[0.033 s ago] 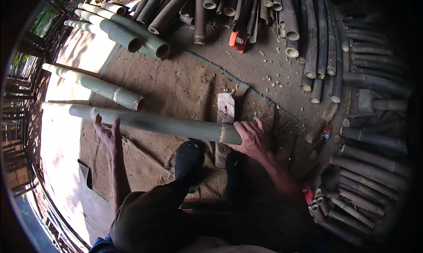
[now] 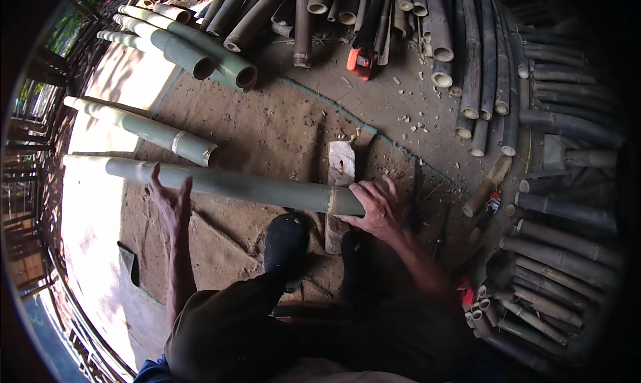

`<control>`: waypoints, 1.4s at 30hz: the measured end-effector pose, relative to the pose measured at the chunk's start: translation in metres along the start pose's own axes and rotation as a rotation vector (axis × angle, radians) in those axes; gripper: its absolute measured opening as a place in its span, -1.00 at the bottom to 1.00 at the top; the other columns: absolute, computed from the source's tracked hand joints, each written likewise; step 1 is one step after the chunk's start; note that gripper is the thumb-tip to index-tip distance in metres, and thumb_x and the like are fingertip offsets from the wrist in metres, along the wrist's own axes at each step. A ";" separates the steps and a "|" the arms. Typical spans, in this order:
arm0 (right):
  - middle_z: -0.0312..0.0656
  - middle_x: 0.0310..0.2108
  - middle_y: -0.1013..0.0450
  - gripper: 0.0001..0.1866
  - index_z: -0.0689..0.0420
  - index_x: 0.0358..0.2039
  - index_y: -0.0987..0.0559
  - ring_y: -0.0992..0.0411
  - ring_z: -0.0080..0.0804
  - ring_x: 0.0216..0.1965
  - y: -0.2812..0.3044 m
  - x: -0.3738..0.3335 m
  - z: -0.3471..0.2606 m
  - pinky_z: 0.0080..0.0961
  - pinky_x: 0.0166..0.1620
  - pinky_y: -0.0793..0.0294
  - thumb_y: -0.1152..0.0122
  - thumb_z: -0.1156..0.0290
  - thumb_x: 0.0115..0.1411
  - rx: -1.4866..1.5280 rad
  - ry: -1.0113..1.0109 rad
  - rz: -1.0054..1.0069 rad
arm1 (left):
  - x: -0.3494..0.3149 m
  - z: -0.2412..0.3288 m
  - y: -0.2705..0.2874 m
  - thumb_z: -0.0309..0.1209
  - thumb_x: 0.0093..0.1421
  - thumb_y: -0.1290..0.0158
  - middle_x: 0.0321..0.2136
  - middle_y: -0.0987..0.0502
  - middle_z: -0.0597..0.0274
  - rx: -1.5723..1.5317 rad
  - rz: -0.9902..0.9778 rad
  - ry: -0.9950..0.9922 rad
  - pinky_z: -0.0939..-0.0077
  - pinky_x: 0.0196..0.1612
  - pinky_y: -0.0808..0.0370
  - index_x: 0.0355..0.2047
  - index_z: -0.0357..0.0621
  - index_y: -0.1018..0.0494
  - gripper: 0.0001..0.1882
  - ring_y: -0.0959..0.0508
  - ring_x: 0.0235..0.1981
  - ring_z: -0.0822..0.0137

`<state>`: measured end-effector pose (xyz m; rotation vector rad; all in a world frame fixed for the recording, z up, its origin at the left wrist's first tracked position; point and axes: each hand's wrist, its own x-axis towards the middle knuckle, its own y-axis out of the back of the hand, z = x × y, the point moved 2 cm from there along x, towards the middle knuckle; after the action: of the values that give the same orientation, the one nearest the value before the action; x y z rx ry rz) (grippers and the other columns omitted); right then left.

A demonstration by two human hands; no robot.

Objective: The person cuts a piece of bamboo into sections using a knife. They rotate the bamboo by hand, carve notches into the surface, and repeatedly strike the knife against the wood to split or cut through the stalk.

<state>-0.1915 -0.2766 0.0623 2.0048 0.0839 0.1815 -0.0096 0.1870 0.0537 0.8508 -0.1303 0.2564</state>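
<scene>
A long green bamboo pole (image 2: 260, 190) lies crosswise before me, its right part over a whitish, worn wooden block (image 2: 342, 163). My right hand (image 2: 377, 209) grips the pole's right end, thumb on the near side and fingers over the top. My left hand (image 2: 170, 199) is at the pole's near side farther left, thumb and fingers spread apart, with fingertips overlapping the pole; whether they press on it I cannot tell. Beyond the pole's left half lies a second green bamboo pole (image 2: 150, 131). My dark-covered left foot (image 2: 287, 239) is beside the block.
Thick green bamboo poles (image 2: 193, 46) lie at the far left. Dark bamboo lengths (image 2: 471, 56) are piled along the back and right. An orange-and-black tool (image 2: 360, 63) rests by the back pile. Chips litter the ground beyond the brown ground sheet (image 2: 267, 129).
My left hand has moved slightly right and up, its fingers now farther over the pole. The pole's right end and my right hand have shifted a little left.
</scene>
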 end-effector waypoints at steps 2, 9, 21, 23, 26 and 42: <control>0.00 -0.03 -0.56 -0.33 0.17 0.14 -0.55 -0.53 0.03 0.03 0.005 0.004 0.001 0.01 0.30 -0.35 -0.55 0.01 0.16 0.146 -0.114 0.143 | -0.005 0.034 -0.011 -0.34 -0.06 -0.48 0.34 -0.41 0.00 0.102 -0.316 -0.329 -0.13 0.48 -0.23 0.36 -0.04 -0.39 -0.08 -0.28 0.45 -0.09; 0.15 -0.07 -0.56 -0.29 0.25 0.03 -0.46 -0.56 0.21 -0.02 -0.014 -0.149 0.100 0.04 0.00 -0.52 -0.53 -0.11 0.22 -0.121 -0.979 0.103 | -0.017 0.110 -0.096 -0.23 -0.22 -0.58 0.21 -0.55 0.03 0.312 -1.077 -0.627 -0.02 0.34 -0.42 0.21 -0.04 -0.51 -0.09 -0.45 0.35 -0.07; -0.16 -0.39 -0.51 -0.46 0.17 0.14 -0.42 -0.54 -0.31 -0.51 -0.042 -0.188 0.102 -0.29 -0.50 -0.58 -0.39 0.13 0.33 0.725 -1.292 0.234 | -0.021 0.060 -0.115 -0.20 -0.21 -0.58 -0.08 -0.61 0.14 0.484 -0.802 -0.793 0.06 0.14 -0.42 0.04 0.00 -0.49 -0.22 -0.58 0.03 0.11; -0.27 -0.44 -0.47 -0.57 0.14 0.12 -0.43 -0.47 -0.53 -0.60 -0.037 -0.187 0.090 -0.50 -0.61 -0.49 -0.31 0.16 0.41 1.033 -1.293 0.364 | -0.027 0.044 -0.103 -0.21 -0.23 -0.56 -0.04 -0.59 0.15 0.510 -0.661 -0.834 0.10 0.15 -0.39 0.09 0.00 -0.50 -0.18 -0.55 0.08 0.09; -0.30 -0.46 -0.45 -0.66 0.06 0.05 -0.45 -0.46 -0.40 -0.63 -0.005 -0.152 0.044 -0.37 -0.62 -0.51 -0.30 0.17 0.44 1.035 -1.116 0.227 | -0.009 0.075 -0.097 -0.17 -0.29 -0.59 -0.01 -0.60 0.17 0.552 -1.012 -0.697 0.12 0.21 -0.38 0.15 0.03 -0.50 -0.08 -0.54 0.12 0.15; 0.12 -0.25 -0.63 -0.55 0.27 0.16 -0.47 -0.69 0.08 -0.29 0.066 -0.020 -0.057 -0.11 -0.33 -0.67 -0.36 0.29 0.42 0.225 -0.115 0.115 | -0.001 0.056 -0.113 -0.30 -0.30 -0.58 -0.34 -0.71 0.15 0.417 -1.139 -0.558 0.11 -0.18 -0.65 -0.26 -0.04 -0.61 -0.46 -0.72 -0.29 0.08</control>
<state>-0.2219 -0.2561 0.1441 2.2423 -0.0881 0.1338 0.0197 0.0735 0.0083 1.2638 -0.0926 -1.0621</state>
